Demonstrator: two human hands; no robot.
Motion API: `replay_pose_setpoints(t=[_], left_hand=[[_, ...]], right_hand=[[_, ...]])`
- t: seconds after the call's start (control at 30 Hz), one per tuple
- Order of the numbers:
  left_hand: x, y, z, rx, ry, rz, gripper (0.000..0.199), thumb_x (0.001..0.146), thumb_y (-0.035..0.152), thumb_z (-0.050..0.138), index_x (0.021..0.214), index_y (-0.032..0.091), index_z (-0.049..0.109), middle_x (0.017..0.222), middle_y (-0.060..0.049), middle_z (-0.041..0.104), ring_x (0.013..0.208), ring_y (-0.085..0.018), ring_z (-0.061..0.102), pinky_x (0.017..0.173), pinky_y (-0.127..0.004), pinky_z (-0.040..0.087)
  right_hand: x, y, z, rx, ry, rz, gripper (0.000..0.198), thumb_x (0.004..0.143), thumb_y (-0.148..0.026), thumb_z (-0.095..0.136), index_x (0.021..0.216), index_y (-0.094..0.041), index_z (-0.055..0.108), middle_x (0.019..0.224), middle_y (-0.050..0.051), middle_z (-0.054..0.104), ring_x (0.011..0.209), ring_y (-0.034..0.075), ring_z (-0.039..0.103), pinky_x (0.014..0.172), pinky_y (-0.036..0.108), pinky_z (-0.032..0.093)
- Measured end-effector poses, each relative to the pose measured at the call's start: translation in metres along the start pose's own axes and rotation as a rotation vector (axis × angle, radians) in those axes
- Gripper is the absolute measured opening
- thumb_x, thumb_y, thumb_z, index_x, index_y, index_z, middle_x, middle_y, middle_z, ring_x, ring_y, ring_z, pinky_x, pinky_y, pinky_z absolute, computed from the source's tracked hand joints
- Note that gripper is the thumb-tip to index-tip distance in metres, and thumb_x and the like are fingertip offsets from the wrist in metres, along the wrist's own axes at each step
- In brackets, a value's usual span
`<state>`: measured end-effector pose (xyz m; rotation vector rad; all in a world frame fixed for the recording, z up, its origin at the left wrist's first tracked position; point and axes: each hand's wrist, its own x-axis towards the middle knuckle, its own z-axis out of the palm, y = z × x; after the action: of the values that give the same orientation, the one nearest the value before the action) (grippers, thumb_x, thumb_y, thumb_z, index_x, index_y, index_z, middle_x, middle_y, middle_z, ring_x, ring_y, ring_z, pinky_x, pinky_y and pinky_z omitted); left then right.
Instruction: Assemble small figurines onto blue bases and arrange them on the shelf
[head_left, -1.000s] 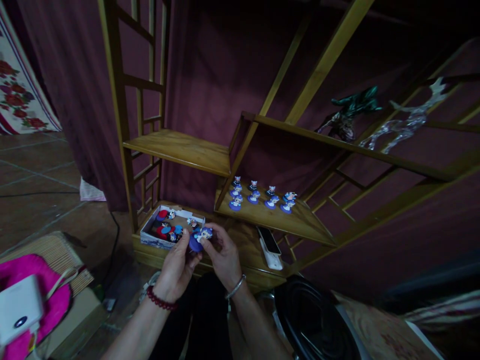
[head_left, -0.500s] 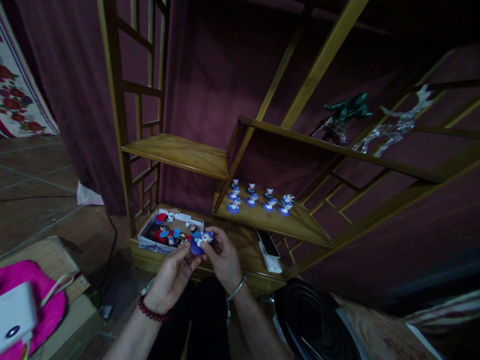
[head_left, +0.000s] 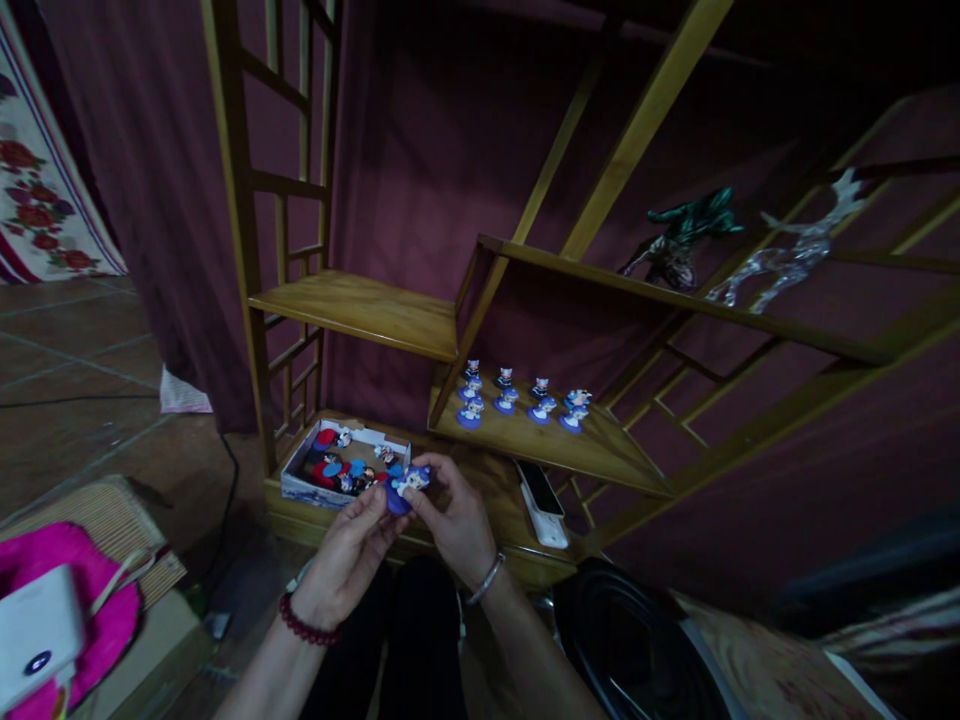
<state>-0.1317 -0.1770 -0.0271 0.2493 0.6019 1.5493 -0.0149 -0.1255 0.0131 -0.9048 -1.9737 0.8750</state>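
Observation:
Between my two hands is a small purple-and-white figurine point(head_left: 409, 486) on a round purple base, tilted on its side. My left hand point(head_left: 356, 540) pinches the base, while my right hand point(head_left: 454, 515) grips the upper part with thumb and fingers. Just beyond my left hand stands an open cardboard box point(head_left: 300, 488), with several red, blue and black figurines point(head_left: 345, 470) lying loose in it. On the wooden shelf point(head_left: 570, 447) ahead, several similar figurines point(head_left: 506, 400) stand upright in rows.
A phone point(head_left: 540, 487) and a white device point(head_left: 550, 528) lie on the lower board right of my hands. Above are a higher shelf point(head_left: 367, 312), a green-topped ornament point(head_left: 682, 235) and a clear deer figure point(head_left: 799, 245). A black bag-like object point(head_left: 630, 640) sits at lower right.
The view has shifted slightly, so the scene sits a little further right and lower. Both hands keep their hold on the figurine, with little visible change in its pose.

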Motion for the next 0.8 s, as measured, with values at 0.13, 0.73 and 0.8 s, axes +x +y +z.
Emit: replay_pose_setpoints(t=[0.13, 0.73, 0.8], left_hand=[[-0.004, 0.001, 0.000, -0.011, 0.000, 0.010, 0.013, 0.069, 0.020, 0.065, 0.079, 0.013, 0.063, 0.083, -0.004, 0.066, 0.075, -0.011, 0.059, 0.072, -0.024, 0.047], [-0.017, -0.001, 0.003, -0.076, 0.026, -0.039, 0.012, 0.068, 0.020, 0.065, 0.078, 0.013, 0.063, 0.080, -0.004, 0.066, 0.070, -0.013, 0.061, 0.068, -0.025, 0.050], [-0.018, -0.001, 0.004, -0.081, 0.034, -0.051, 0.012, 0.068, 0.020, 0.065, 0.078, 0.013, 0.064, 0.080, -0.004, 0.066, 0.069, -0.013, 0.061, 0.069, -0.025, 0.050]], right_hand=[[0.000, -0.007, -0.003, -0.066, -0.031, -0.056, 0.023, 0.074, -0.021, 0.056, 0.096, -0.023, 0.053, 0.086, -0.002, 0.062, 0.076, 0.013, 0.058, 0.070, 0.023, 0.044], [0.005, -0.025, -0.022, -0.164, -0.255, -0.294, 0.017, 0.079, -0.022, 0.052, 0.096, -0.023, 0.056, 0.091, 0.000, 0.062, 0.087, 0.013, 0.056, 0.077, 0.023, 0.042], [0.006, -0.027, -0.024, -0.168, -0.278, -0.323, 0.017, 0.080, -0.023, 0.051, 0.096, -0.023, 0.057, 0.091, 0.000, 0.062, 0.087, 0.013, 0.056, 0.078, 0.024, 0.042]])
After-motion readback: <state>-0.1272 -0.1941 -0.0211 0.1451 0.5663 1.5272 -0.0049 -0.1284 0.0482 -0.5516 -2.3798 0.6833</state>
